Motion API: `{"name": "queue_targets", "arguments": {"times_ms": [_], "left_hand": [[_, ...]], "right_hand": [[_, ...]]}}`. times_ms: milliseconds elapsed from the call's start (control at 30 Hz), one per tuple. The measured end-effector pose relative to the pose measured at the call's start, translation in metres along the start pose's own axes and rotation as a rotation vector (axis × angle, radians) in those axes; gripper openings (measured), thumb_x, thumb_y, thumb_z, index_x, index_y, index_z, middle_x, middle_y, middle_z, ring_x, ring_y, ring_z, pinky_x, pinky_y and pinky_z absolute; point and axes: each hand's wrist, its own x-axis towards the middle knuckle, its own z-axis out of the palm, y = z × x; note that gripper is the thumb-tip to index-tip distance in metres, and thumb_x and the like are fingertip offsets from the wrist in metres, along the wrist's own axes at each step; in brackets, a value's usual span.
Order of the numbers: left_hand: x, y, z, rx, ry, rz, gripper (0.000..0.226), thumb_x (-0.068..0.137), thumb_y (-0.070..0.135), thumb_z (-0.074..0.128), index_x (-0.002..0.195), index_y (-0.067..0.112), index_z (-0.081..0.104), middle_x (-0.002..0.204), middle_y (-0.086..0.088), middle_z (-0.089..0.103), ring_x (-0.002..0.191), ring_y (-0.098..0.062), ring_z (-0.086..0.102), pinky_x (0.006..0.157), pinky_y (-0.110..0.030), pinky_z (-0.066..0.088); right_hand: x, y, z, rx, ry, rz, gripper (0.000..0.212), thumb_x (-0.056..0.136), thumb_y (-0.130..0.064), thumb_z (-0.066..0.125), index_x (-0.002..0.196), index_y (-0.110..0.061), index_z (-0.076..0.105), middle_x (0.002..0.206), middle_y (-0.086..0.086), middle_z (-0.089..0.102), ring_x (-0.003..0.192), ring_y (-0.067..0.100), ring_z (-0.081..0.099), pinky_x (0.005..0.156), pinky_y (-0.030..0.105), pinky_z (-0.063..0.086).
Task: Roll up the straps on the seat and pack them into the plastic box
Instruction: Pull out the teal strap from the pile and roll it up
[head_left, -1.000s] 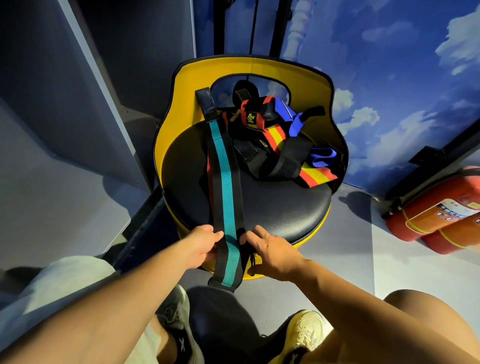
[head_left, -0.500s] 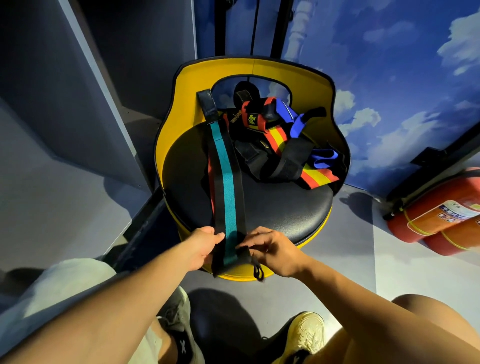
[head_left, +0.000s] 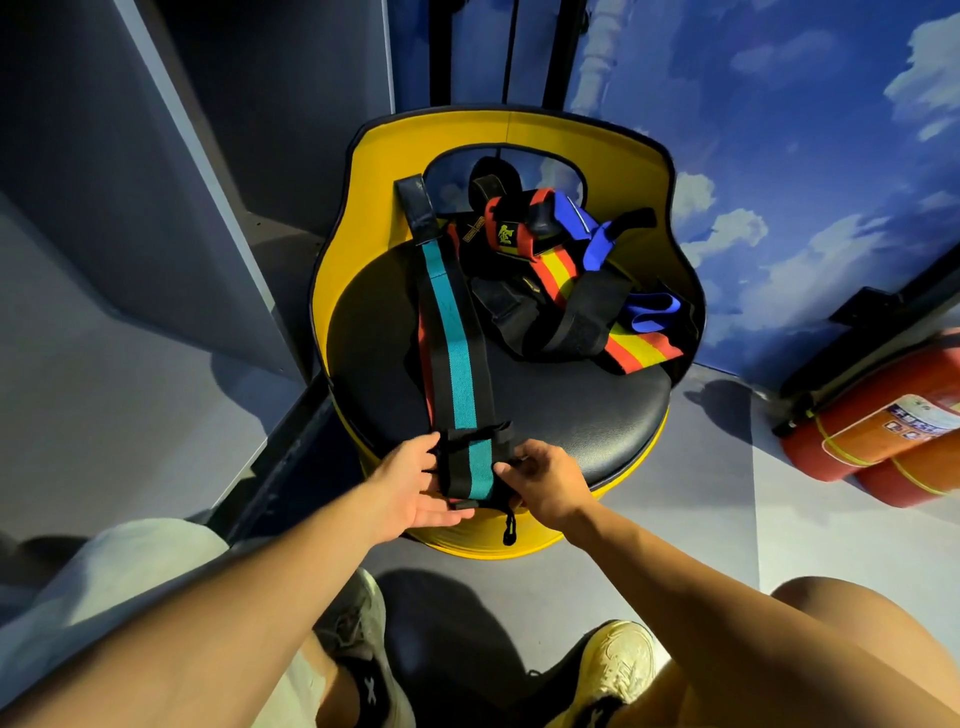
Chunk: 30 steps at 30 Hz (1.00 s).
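Note:
A long black strap with a teal stripe (head_left: 451, 332) lies stretched from the backrest to the front edge of the round black seat (head_left: 571, 410). Its near end is folded back over itself. My left hand (head_left: 415, 488) holds that folded end from the left, fingers under it. My right hand (head_left: 540, 478) pinches it from the right. A tangled pile of other straps (head_left: 571, 280), red-yellow, blue and black, sits at the back of the seat. No plastic box is in view.
The seat has a yellow backrest (head_left: 519, 130) and yellow base. Two red fire extinguishers (head_left: 883, 431) lie on the floor at the right. A grey wall panel (head_left: 156, 208) stands at the left. My shoes and knees are below the seat.
The strap's hanging end has been lifted and folded up onto the seat edge. Both hands have closed in on the fold, and a small black loop now dangles below.

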Motion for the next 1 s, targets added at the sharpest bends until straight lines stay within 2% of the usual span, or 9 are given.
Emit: {"name": "queue_targets", "arguments": {"times_ms": [100,233,400,500,567,700,800,900,1000], "left_hand": [[-0.001,-0.002,0.000,0.092,-0.034,0.026,0.042,0.096,0.032,0.065,0.128,0.007,0.058,0.119,-0.019,0.070,0.091,-0.037,0.075,0.068,-0.038,0.062],[0.003,-0.007,-0.001,0.140,-0.015,0.077,0.031,0.097,0.009,0.063,0.127,0.006,0.061,0.112,-0.017,0.073,0.089,-0.033,0.075,0.065,-0.034,0.061],[0.005,-0.008,0.000,0.122,0.025,0.082,0.045,0.092,0.002,0.067,0.135,0.002,0.054,0.115,-0.019,0.071,0.086,-0.033,0.076,0.062,-0.031,0.060],[0.007,-0.008,0.000,0.084,0.052,0.082,0.066,0.087,0.000,0.073,0.145,0.001,0.043,0.125,-0.024,0.065,0.089,-0.035,0.075,0.059,-0.029,0.059],[0.008,-0.006,0.001,0.051,0.075,0.089,0.077,0.084,-0.002,0.075,0.150,0.004,0.037,0.132,-0.025,0.059,0.096,-0.036,0.073,0.058,-0.030,0.059],[0.005,-0.004,0.004,0.027,0.064,0.060,0.074,0.092,-0.005,0.064,0.154,0.004,0.025,0.123,-0.028,0.060,0.086,-0.034,0.075,0.059,-0.030,0.061],[-0.001,0.000,0.007,0.035,0.060,0.036,0.057,0.095,-0.004,0.060,0.147,-0.001,0.036,0.111,-0.026,0.065,0.080,-0.032,0.076,0.057,-0.029,0.061],[-0.003,0.001,0.007,0.032,0.099,0.060,0.061,0.093,-0.005,0.063,0.148,0.000,0.036,0.118,-0.028,0.062,0.080,-0.032,0.075,0.058,-0.032,0.061],[-0.003,0.002,0.004,0.302,0.337,0.209,0.048,0.087,0.006,0.075,0.130,0.005,0.053,0.115,-0.022,0.062,0.079,-0.027,0.068,0.066,-0.039,0.063]], "right_hand": [[0.004,0.002,0.000,-0.045,-0.007,0.029,0.015,0.093,-0.022,0.070,0.098,-0.009,0.064,0.082,0.004,0.073,0.061,0.014,0.071,0.057,0.023,0.057],[0.005,0.003,0.004,-0.034,-0.038,0.020,0.011,0.091,-0.019,0.073,0.094,-0.012,0.065,0.080,0.003,0.072,0.064,0.016,0.072,0.062,0.027,0.061],[0.004,0.001,0.004,-0.112,0.035,-0.045,0.024,0.090,-0.019,0.074,0.104,-0.012,0.056,0.082,0.000,0.068,0.068,0.016,0.071,0.057,0.024,0.059],[0.002,0.007,0.002,-0.349,0.140,-0.311,0.023,0.088,-0.024,0.074,0.100,-0.019,0.056,0.087,-0.006,0.057,0.073,0.013,0.059,0.065,0.030,0.054],[-0.002,0.009,-0.002,-0.468,0.153,-0.575,0.018,0.088,-0.032,0.070,0.099,-0.021,0.062,0.098,-0.007,0.049,0.081,0.010,0.052,0.072,0.022,0.045],[-0.008,0.018,-0.004,-0.799,0.042,-0.788,0.049,0.082,-0.053,0.069,0.115,-0.019,0.062,0.112,0.001,0.053,0.092,0.018,0.051,0.077,0.029,0.046],[-0.004,0.020,0.000,-0.947,0.128,-0.800,0.038,0.083,-0.038,0.073,0.116,-0.021,0.062,0.105,-0.001,0.057,0.087,0.022,0.054,0.066,0.035,0.046],[0.001,0.015,-0.001,-0.935,0.116,-0.837,0.022,0.090,-0.032,0.069,0.110,-0.022,0.069,0.096,-0.003,0.062,0.081,0.020,0.056,0.063,0.033,0.044],[0.003,0.010,-0.002,-0.897,0.039,-0.811,0.023,0.090,-0.024,0.068,0.112,-0.016,0.074,0.095,0.004,0.065,0.081,0.027,0.062,0.068,0.039,0.054]]}}
